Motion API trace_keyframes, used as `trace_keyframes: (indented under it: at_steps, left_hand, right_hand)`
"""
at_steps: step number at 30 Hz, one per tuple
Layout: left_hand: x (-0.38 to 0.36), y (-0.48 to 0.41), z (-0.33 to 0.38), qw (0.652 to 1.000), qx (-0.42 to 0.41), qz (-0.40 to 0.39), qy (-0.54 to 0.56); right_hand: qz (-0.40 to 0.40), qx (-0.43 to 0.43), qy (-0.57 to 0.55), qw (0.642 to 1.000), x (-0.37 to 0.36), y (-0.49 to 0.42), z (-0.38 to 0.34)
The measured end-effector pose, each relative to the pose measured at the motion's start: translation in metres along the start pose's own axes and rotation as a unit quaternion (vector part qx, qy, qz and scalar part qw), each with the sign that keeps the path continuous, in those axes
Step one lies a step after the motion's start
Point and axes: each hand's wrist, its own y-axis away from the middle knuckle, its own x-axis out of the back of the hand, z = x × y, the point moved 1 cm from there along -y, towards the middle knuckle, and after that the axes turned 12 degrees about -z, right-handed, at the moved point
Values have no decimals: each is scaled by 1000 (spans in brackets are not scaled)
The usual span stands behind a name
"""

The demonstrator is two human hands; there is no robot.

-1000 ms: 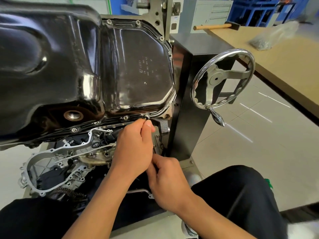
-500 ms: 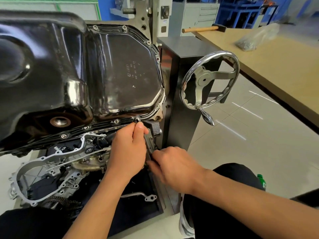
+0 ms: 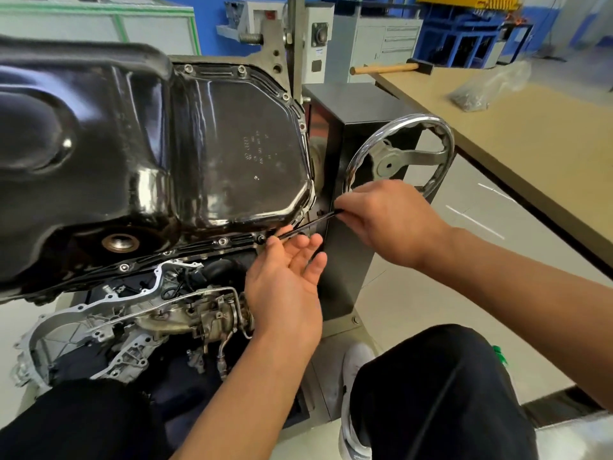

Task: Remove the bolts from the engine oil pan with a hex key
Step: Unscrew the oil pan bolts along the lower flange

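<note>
A glossy black oil pan (image 3: 139,154) is bolted to an engine held on a stand. Several bolts line its flange; one bolt (image 3: 261,240) sits at the lower right corner. A thin black hex key (image 3: 310,225) runs from that bolt up to the right. My right hand (image 3: 391,217) grips the key's far end. My left hand (image 3: 288,283) lies palm up just below the bolt, fingers straight and spread, a fingertip touching the key near the bolt.
A chrome handwheel (image 3: 403,157) on the black stand column (image 3: 345,260) is right behind my right hand. A wooden workbench (image 3: 530,154) at right carries a hammer (image 3: 391,68) and a plastic bag (image 3: 487,88). My knees are at the bottom edge.
My right hand has swung the hex key's handle from below the bolt up to the right. My left hand has come off the bolt end and turned palm up.
</note>
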Motion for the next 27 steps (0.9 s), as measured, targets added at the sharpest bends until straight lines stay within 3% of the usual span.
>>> trace_keyframes:
  at_steps: [4, 7, 10, 14, 18, 27]
  left_hand:
    - [0, 12, -1, 995, -57, -7, -76]
    - [-1, 27, -2, 973, -125, -71, -181]
    - [-2, 39, 8, 902, -190, -168, -348]
    - [-2, 41, 45, 817, -193, -228, -494]
    - [-18, 37, 96, 749, -211, -270, -567]
    - [-61, 50, 179, 628, -254, -327, -659]
  right_hand:
    - [60, 2, -53, 997, -12, 6, -2]
    - [103, 8, -65, 992, -15, 12, -12]
    - [83, 25, -97, 991, -14, 23, -29]
    - [58, 87, -178, 978, 4, 31, -43]
    - [121, 154, -250, 948, 39, 18, -60]
    - [248, 191, -356, 881, 85, -6, -91]
